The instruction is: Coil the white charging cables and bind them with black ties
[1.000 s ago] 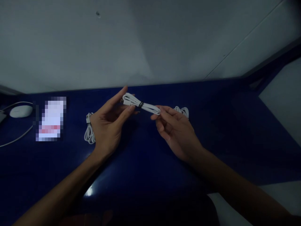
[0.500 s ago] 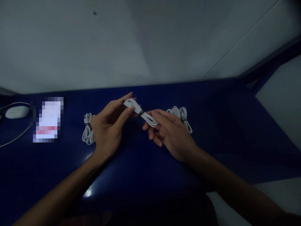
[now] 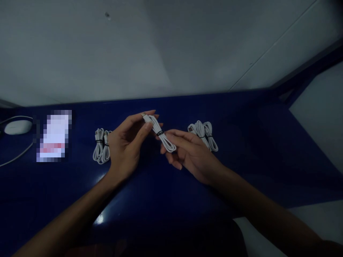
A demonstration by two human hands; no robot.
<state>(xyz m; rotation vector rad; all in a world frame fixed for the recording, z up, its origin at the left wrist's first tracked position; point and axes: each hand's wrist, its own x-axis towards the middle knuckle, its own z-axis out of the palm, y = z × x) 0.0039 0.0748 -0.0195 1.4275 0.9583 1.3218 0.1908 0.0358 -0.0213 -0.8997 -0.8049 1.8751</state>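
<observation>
Both my hands hold one coiled white USB cable (image 3: pixel 160 134), bound round its middle with a black tie, above the blue table. My left hand (image 3: pixel 128 142) pinches its upper end beside the connector, thumb on top. At the lower loop, my right hand (image 3: pixel 189 151) grips the coil between thumb and fingers. Beside my left wrist lie more bundled white cables (image 3: pixel 99 146), partly hidden by that hand. Behind my right hand rests another group of tied white cables (image 3: pixel 206 134), partly covered by it.
The blue table (image 3: pixel 160 207) runs along a pale wall (image 3: pixel 128 53). To the left lie a lit, pixelated phone-like screen (image 3: pixel 55 135) and a rounded white case (image 3: pixel 18 127), with a thin pale cord (image 3: pixel 20 157) curving by them.
The held cable has turned to a steeper angle, its lower loop swinging down and left. My right hand has shifted slightly left and down, uncovering more of the cables behind it.
</observation>
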